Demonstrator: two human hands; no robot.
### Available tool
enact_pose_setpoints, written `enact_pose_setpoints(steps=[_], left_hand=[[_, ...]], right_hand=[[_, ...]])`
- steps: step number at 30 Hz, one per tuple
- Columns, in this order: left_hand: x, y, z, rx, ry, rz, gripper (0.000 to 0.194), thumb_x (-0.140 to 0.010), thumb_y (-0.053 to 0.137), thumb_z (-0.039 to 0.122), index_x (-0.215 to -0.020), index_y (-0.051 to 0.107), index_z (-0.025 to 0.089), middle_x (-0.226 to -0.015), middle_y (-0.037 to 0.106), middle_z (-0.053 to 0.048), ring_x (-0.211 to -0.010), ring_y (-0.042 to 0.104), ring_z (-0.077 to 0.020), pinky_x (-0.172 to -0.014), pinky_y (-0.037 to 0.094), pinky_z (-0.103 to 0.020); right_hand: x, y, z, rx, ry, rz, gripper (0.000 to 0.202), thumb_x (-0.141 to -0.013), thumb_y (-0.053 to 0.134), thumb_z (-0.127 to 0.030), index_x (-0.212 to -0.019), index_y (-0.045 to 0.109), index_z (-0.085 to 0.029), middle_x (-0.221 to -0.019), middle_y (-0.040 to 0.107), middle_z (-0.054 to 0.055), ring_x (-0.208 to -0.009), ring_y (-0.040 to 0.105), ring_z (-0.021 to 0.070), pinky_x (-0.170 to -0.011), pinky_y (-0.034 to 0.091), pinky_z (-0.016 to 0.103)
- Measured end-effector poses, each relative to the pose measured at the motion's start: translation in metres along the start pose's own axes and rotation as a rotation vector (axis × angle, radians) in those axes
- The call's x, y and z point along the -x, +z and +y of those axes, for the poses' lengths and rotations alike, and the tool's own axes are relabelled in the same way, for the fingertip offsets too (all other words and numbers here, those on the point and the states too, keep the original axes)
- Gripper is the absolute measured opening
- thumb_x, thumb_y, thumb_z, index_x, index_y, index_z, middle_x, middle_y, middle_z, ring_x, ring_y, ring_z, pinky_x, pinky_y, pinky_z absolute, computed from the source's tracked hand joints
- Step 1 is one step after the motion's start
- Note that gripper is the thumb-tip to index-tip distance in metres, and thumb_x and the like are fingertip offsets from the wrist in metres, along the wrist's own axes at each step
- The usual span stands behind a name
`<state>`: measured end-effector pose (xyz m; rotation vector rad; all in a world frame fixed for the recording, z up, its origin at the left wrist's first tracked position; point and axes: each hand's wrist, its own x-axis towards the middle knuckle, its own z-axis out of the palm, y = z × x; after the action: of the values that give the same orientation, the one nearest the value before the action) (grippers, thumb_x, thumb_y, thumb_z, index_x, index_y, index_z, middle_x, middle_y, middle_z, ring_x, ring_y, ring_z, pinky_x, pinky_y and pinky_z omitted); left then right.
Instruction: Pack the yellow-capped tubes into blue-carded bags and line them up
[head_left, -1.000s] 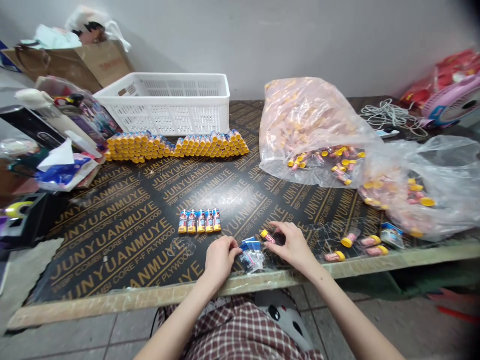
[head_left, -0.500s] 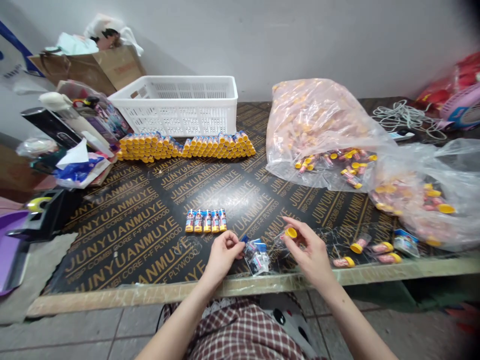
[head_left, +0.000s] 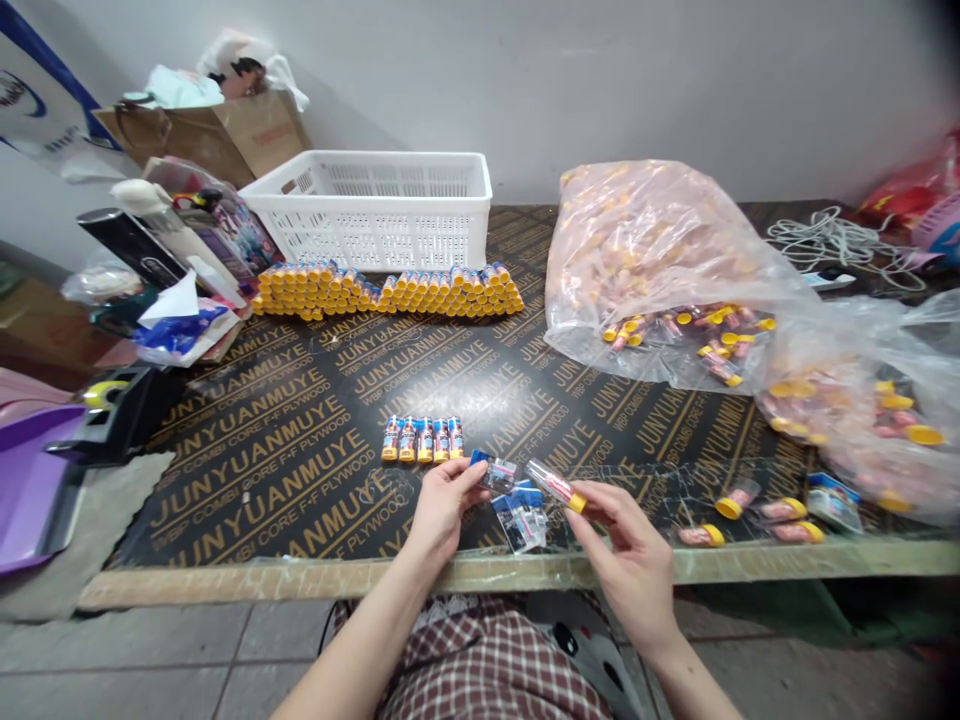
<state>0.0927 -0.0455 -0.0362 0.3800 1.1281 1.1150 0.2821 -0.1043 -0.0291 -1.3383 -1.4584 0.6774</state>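
Observation:
My left hand [head_left: 448,500] pinches a small clear plastic sleeve with a blue end [head_left: 498,472]. Facing it, my right hand [head_left: 616,530] grips a clear tube with a yellow cap [head_left: 553,484] by the cap end, its clear end towards the sleeve, the two apart. Below them on the table lies a small pile of similar sleeves [head_left: 523,518]. Just beyond my left hand, several wrapped tubes [head_left: 424,439] stand in a short row. Loose yellow-capped tubes [head_left: 784,510] lie to the right of my right hand.
A white basket [head_left: 390,225] stands at the back, with stacked yellow-capped tubes [head_left: 442,293] before it. Large plastic bags of tubes [head_left: 645,230] fill the right side. Bottles [head_left: 142,250], a paper bag [head_left: 255,135] and a purple dustpan [head_left: 34,490] are at left; a white cable [head_left: 840,240] lies back right.
My left hand has lifted a sleeve off the pile. My right hand has turned the tube so it points left, closer to the sleeve. The view has shifted slightly.

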Motion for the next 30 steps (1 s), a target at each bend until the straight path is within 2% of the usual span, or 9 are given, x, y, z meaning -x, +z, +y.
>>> enact_pose_setpoints(steps=[7, 9, 12, 14, 17, 20, 24, 27, 30], left_hand=[[-0.001, -0.006, -0.003, -0.114, 0.078, -0.001, 0.032, -0.055, 0.079, 0.041, -0.069, 0.068, 0.013, -0.068, 0.065, -0.001, -0.057, 0.054, -0.0097, -0.058, 0.047, -0.023], [0.0, -0.008, -0.008, -0.336, 0.163, -0.064, 0.028, -0.066, 0.071, 0.043, -0.065, 0.067, 0.014, -0.063, 0.061, -0.001, -0.058, 0.052, -0.0115, -0.058, 0.045, -0.025], [0.001, -0.01, -0.018, -0.858, 0.381, -0.148, 0.027, -0.077, 0.061, 0.035, -0.057, 0.064, 0.016, -0.062, 0.057, -0.002, -0.062, 0.05, -0.0143, -0.062, 0.04, -0.027], [0.003, -0.009, -0.023, -1.13, 0.502, -0.16, 0.018, -0.079, 0.059, 0.026, -0.065, 0.067, 0.018, -0.069, 0.059, -0.004, -0.07, 0.053, -0.017, -0.068, 0.039, -0.029], [0.004, -0.008, -0.028, -1.314, 0.544, -0.141, 0.008, -0.077, 0.058, 0.018, -0.081, 0.065, 0.02, -0.078, 0.063, -0.004, -0.076, 0.055, -0.0186, -0.071, 0.038, -0.03], [0.005, -0.009, -0.029, -1.396, 0.602, -0.123, 0.008, -0.075, 0.058, 0.013, -0.077, 0.059, 0.021, -0.079, 0.061, -0.003, -0.077, 0.054, -0.019, -0.069, 0.038, -0.029], [0.005, -0.01, -0.027, -1.186, 0.66, -0.089, 0.009, -0.073, 0.058, 0.013, -0.07, 0.055, 0.02, -0.083, 0.062, -0.003, -0.083, 0.054, -0.0189, -0.074, 0.039, -0.03], [0.002, -0.01, -0.021, -0.745, 0.454, -0.022, 0.009, -0.074, 0.062, 0.024, -0.076, 0.055, 0.019, -0.068, 0.061, 0.001, -0.065, 0.055, -0.0143, -0.065, 0.042, -0.027], [-0.001, -0.009, -0.013, -0.321, 0.218, 0.012, 0.03, -0.064, 0.073, 0.032, -0.086, 0.059, 0.016, -0.063, 0.062, 0.002, -0.056, 0.055, -0.0112, -0.06, 0.044, -0.024]], right_hand=[[0.003, 0.003, 0.001, 0.054, -0.03, 0.024, 0.021, -0.084, 0.06, -0.025, -0.105, 0.065, -0.026, -0.106, 0.063, 0.007, -0.097, 0.06, 0.0236, -0.078, 0.051, 0.038], [0.003, 0.003, 0.001, 0.074, -0.035, 0.025, 0.021, -0.084, 0.06, -0.025, -0.105, 0.064, -0.026, -0.106, 0.062, 0.007, -0.095, 0.06, 0.0232, -0.078, 0.051, 0.038], [0.003, 0.003, 0.001, 0.071, -0.037, 0.035, 0.022, -0.084, 0.06, -0.024, -0.105, 0.064, -0.025, -0.105, 0.062, 0.007, -0.093, 0.06, 0.0226, -0.079, 0.05, 0.038], [0.002, 0.003, 0.0, 0.059, -0.033, 0.031, 0.021, -0.084, 0.06, -0.024, -0.105, 0.064, -0.025, -0.105, 0.062, 0.008, -0.093, 0.06, 0.0225, -0.078, 0.051, 0.037], [0.002, 0.002, -0.001, 0.065, -0.033, 0.029, 0.021, -0.085, 0.059, -0.024, -0.105, 0.064, -0.024, -0.105, 0.062, 0.008, -0.094, 0.06, 0.0228, -0.079, 0.051, 0.038], [0.003, 0.002, 0.001, 0.075, -0.039, 0.034, 0.021, -0.084, 0.059, -0.024, -0.105, 0.064, -0.025, -0.105, 0.062, 0.008, -0.094, 0.059, 0.0231, -0.079, 0.051, 0.039], [0.004, 0.002, 0.004, 0.071, -0.04, 0.046, 0.023, -0.084, 0.059, -0.023, -0.106, 0.064, -0.026, -0.106, 0.062, 0.007, -0.097, 0.059, 0.0237, -0.079, 0.051, 0.039], [0.005, 0.003, 0.006, 0.067, -0.051, 0.061, 0.023, -0.083, 0.06, -0.021, -0.106, 0.065, -0.026, -0.106, 0.062, 0.007, -0.098, 0.059, 0.0239, -0.08, 0.051, 0.039], [0.006, 0.005, 0.006, 0.065, -0.066, 0.052, 0.025, -0.083, 0.06, -0.02, -0.107, 0.064, -0.027, -0.108, 0.061, 0.007, -0.1, 0.058, 0.0239, -0.081, 0.05, 0.04]])
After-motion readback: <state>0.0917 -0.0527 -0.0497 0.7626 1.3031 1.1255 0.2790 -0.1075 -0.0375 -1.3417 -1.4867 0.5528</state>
